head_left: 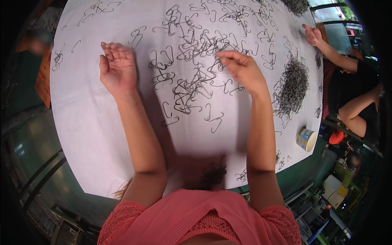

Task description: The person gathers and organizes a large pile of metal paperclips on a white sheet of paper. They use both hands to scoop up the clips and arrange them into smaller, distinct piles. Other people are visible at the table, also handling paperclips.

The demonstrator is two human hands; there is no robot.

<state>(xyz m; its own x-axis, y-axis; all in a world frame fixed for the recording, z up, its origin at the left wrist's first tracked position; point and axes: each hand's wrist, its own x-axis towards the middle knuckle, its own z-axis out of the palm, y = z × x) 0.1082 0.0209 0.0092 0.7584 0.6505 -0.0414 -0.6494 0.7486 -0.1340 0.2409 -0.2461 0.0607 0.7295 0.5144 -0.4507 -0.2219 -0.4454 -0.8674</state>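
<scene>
Many thin, dark S-shaped wire hooks [194,87] lie loose and tangled across a white-covered table [90,134]. My right hand [244,71] is over the right side of the middle cluster. Its thumb and forefinger are pinched at a wire hook [219,64], whose far part overlaps others on the table. To the left of the cluster, my left hand [118,68] is turned palm up, its fingers loosely curled and the thumb apart. No hook can be made out clearly in that palm. A pair of hooks [138,36] lies just beyond its fingertips.
A dense heap of hooks [293,85] lies at the right, with a printed paper tub [306,139] nearer the table edge. Another dark heap [297,5] is at the far right. Beside the right edge sits another person, whose hand [312,35] is over the table.
</scene>
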